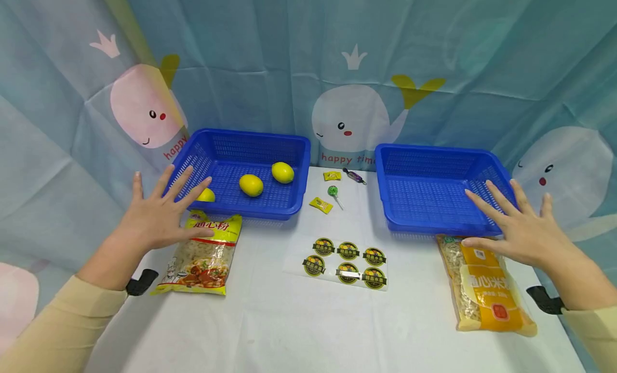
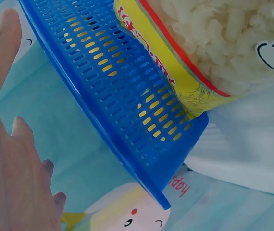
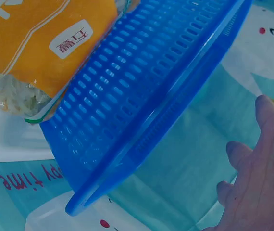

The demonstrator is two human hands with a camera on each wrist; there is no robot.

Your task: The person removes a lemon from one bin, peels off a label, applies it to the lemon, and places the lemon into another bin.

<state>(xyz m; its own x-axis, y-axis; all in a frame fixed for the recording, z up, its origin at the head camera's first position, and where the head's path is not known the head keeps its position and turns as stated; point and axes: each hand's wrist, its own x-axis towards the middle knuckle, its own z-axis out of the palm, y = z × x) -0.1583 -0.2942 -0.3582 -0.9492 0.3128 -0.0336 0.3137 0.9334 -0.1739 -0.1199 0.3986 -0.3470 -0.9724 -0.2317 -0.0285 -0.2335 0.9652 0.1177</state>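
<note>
My left hand (image 1: 156, 217) is spread above a yellow-topped bag of pasta (image 1: 204, 255) and the near left corner of the left blue basket (image 1: 284, 208). Nothing is in its grasp. Inside that basket lie yellow lemons (image 1: 251, 185), one partly hidden by the fingers. On the other side, my right hand (image 1: 523, 231) hovers with fingers splayed, holding nothing, over an orange bag of pasta (image 1: 498, 292) beside the right blue basket (image 1: 424, 201). The wrist views show the perforated basket walls, the left basket (image 2: 113, 96) and the right basket (image 3: 113, 91), with each bag close against them.
Between the baskets lie two yellow-wrapped candies (image 1: 321, 204), a purple-wrapped candy (image 1: 354, 176) and a green lollipop (image 1: 333, 191). A sheet of round stickers (image 1: 348, 251) is flat on the white table (image 1: 289, 330). A whale-print curtain (image 1: 241, 57) hangs behind.
</note>
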